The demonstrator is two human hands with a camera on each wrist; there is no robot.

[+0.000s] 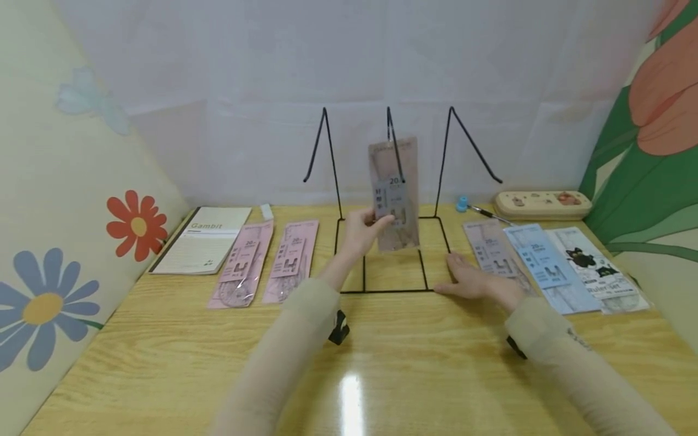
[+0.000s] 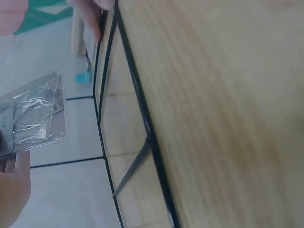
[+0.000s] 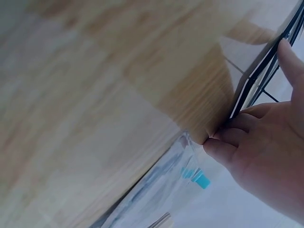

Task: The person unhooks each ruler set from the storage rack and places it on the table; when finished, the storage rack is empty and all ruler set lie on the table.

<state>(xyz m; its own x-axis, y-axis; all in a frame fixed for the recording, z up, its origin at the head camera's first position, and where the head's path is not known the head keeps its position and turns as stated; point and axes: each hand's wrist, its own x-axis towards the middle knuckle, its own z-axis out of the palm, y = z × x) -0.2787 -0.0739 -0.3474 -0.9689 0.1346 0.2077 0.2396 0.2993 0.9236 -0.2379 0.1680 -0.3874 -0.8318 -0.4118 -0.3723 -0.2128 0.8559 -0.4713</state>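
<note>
Left hand [image 1: 360, 233] pinching a ruler packet [image 1: 395, 194] on the wire rack's [image 1: 389, 181] middle hook, toward the counter's [image 1: 382, 363] back edge. Right hand [image 1: 480, 281] flat, fingers relaxed, steadying the rack's base.

Left hand [image 1: 361, 231] raised and pinching, right hand [image 1: 480, 282] resting flat.

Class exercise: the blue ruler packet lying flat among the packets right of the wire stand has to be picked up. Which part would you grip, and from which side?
Probably its near short edge, from the front. The blue ruler packet lies flat, overlapping the grey packet and the cat-print packet, so its long sides are crowded; the right hand rests close by.
</note>
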